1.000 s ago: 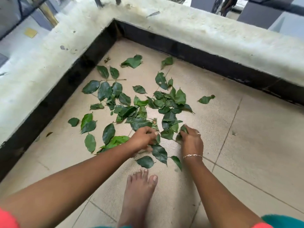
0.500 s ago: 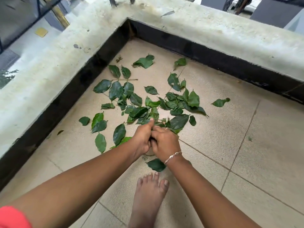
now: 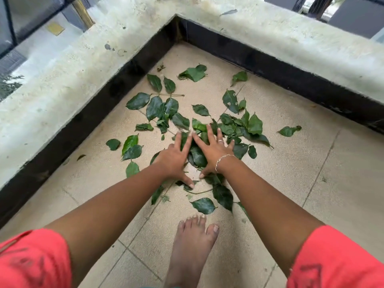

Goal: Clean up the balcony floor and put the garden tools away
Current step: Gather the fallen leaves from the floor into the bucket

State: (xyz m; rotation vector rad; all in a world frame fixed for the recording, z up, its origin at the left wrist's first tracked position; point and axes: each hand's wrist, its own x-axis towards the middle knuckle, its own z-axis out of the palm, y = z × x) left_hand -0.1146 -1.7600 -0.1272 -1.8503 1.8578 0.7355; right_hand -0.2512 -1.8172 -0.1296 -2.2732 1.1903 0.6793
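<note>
Leaves: green leaves (image 3: 197, 129) lie scattered on the balcony floor (image 3: 291, 173) in the corner, tips pointing every way; I see no shared long axis
Hands: my left hand (image 3: 176, 159) and right hand (image 3: 212, 152) press flat on the pile, fingers spread, gripping nothing
Hidden: leaves beneath my palms
Foot: bare foot (image 3: 193, 246) just below the pile

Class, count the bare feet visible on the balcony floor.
1. The bare foot stands on the tiles at the bottom centre, below both hands; a second may be hidden out of frame.
</note>
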